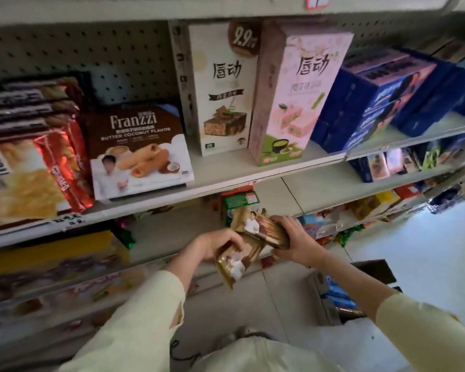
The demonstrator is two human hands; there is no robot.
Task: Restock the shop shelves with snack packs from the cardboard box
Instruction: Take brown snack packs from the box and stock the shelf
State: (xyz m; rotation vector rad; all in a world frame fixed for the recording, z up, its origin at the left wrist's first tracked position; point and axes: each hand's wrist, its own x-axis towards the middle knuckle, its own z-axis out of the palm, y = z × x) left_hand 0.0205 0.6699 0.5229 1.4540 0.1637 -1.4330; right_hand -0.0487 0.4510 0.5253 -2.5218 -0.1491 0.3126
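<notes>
Below the Franzzi box (140,151), in front of the lower shelf (156,232), two brown snack packs. Left hand (212,245) grips lower pack (234,261), fingers curled round it. Right hand (293,242) grips upper pack (266,229), tilted. Packs overlap. Cardboard box (341,296) on floor, right, blue packs inside.

Upper shelf (226,167) carries red snack bags (38,167), Franzzi box (140,151), two tall upright boxes (220,89), blue boxes (381,98); cardboard box (330,299) on floor (427,251)
</notes>
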